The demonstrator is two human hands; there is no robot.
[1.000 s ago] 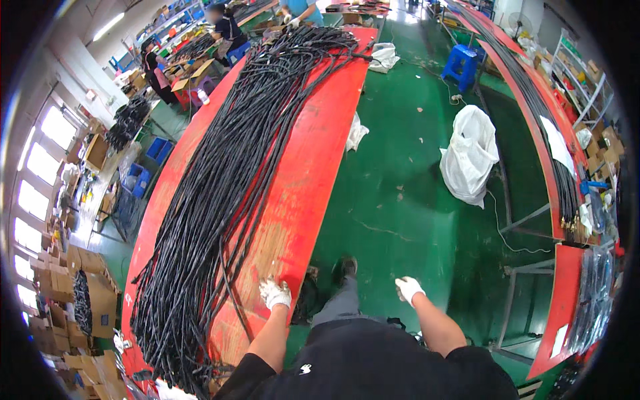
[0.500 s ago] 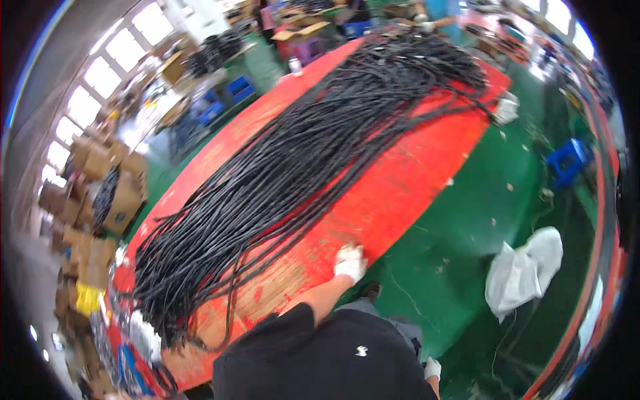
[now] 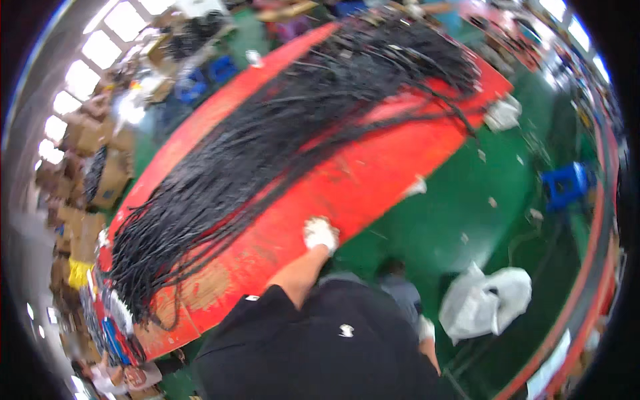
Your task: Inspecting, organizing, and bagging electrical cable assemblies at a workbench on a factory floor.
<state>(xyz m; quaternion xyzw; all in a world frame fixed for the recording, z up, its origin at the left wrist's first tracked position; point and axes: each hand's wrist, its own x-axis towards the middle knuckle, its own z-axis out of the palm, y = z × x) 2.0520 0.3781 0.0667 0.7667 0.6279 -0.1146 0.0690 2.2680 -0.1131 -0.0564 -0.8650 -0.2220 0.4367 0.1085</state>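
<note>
My left hand [image 3: 321, 233], in a white work glove, rests on the red tabletop [image 3: 360, 180] close to its near edge. Its fingers look laid on the surface, with nothing seen in them, though blur softens them. Beyond it, a thick bundle of long black cables [image 3: 247, 143] stretches along the table; a strip of bare red lies between hand and bundle. My right hand [image 3: 427, 328], also white-gloved, hangs low beside my body over the green floor. Its fingers are too small and blurred to make out.
A white plastic bag [image 3: 470, 303] lies on the floor to the right, with a blue stool [image 3: 567, 185] beyond it. Cardboard boxes [image 3: 110, 177] are piled at the left. Another person [image 3: 130, 377] is at the lower left. A white bundle [image 3: 503, 113] sits by the table's far right corner.
My body and left hand have shifted along the table toward its far end. More of my right hand shows. A person has come into view at the lower left. The cables look unmoved.
</note>
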